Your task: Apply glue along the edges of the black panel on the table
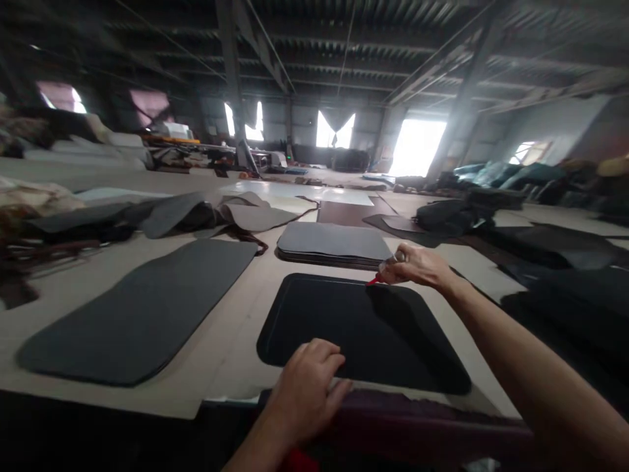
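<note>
A black rounded-corner sheet (324,321) lies flat on the light table surface before me, with a thin pale line running just inside its left and far edges. Pinched in my right hand (411,264) is a small red-tipped tool (374,280), its point at the sheet's far edge. Fingers cover most of the tool, so its exact kind does not show. My left hand (310,383) rests on the sheet's near edge, fingers loosely bent and thumb apart. Just beyond, a stack of grey sheets (337,241) sits close to my right hand.
A long stack of dark grey sheets (147,308) lies to the left. Loose grey offcuts (255,213) are strewn behind it. Dark folded material (574,295) is piled at the right. Purple cloth (393,419) runs along the near table edge.
</note>
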Motion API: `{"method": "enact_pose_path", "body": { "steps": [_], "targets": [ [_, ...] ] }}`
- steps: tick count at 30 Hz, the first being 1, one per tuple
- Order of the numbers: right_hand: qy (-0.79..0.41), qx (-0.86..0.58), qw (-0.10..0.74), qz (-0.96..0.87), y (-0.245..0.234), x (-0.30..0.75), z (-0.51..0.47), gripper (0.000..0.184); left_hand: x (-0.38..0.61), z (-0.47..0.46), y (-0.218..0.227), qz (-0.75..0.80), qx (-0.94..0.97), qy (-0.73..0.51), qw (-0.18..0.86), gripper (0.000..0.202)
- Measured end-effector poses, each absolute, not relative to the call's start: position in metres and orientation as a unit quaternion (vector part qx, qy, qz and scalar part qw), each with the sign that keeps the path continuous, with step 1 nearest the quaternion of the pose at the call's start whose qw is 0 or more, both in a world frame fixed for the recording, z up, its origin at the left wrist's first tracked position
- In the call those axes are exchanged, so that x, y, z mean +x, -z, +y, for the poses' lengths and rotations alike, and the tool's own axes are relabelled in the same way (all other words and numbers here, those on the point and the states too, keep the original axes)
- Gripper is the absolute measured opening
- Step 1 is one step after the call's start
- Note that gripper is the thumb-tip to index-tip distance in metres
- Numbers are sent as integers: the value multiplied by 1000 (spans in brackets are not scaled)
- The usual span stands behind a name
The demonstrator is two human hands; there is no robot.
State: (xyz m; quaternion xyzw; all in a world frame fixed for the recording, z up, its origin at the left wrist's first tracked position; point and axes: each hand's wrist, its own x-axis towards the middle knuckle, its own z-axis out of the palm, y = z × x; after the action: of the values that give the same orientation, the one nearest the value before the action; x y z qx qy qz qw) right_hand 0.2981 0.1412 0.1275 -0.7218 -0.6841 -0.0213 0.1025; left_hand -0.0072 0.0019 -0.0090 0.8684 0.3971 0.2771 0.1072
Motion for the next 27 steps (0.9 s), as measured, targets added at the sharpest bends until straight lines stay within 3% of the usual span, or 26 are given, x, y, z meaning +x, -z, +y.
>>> {"method": "enact_pose_path", "body": {
  "steps": [11,22,27],
  "targets": [
    [25,-802,114,-585,-111,399,91,48,-10,9,12,376,887,-258,76,32],
    [22,-792,99,-602,-122,396,52,48,-12,14,14,369,891,-254,73,23],
    [-3,-789,81,-609,-130,387,14,39,-13,15,16,363,892,-259,74,23]
  ]
}}
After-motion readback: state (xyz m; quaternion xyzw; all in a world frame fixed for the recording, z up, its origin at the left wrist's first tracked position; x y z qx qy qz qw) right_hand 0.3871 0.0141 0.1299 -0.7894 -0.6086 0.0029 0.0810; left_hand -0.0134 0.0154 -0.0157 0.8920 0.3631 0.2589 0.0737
